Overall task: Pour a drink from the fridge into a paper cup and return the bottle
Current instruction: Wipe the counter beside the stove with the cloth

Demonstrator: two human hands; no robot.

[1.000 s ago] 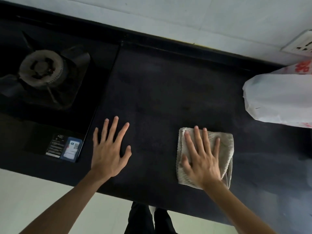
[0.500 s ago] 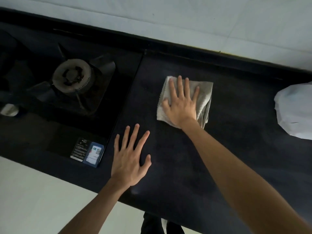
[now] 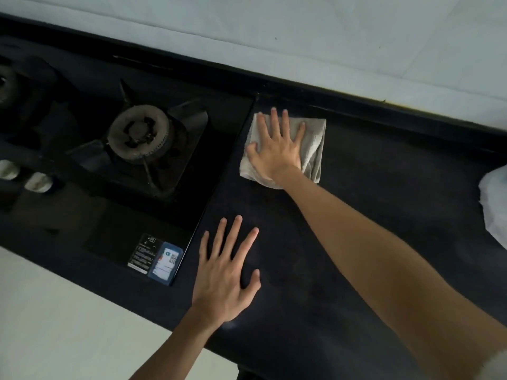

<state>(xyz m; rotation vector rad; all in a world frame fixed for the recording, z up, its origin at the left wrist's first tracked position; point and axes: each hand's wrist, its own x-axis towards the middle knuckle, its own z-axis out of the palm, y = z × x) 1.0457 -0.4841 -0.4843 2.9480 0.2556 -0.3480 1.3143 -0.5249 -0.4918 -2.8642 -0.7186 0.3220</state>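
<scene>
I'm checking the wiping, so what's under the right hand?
A folded grey cloth lies under the right hand, flat on the dark counter. The counter patch beneath the cloth is covered, so its state cannot be seen.

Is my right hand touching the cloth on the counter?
Touching. The head view shows the right hand pressed flat on the cloth, fingers spread across it.

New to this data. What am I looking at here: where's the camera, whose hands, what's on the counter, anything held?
There is no robot. A person wears one wide-angle camera on the head, looking down at their own bare hands. The surface is a dark countertop. The left hand lies flat and open on it, holding nothing. The right hand presses flat on a folded grey cloth near the back edge; that is a press, not a closed grip. A gas stove sits at the left, with stickers on its front corner. A white plastic bag shows at the right edge. No bottle or cup is in view.
</scene>
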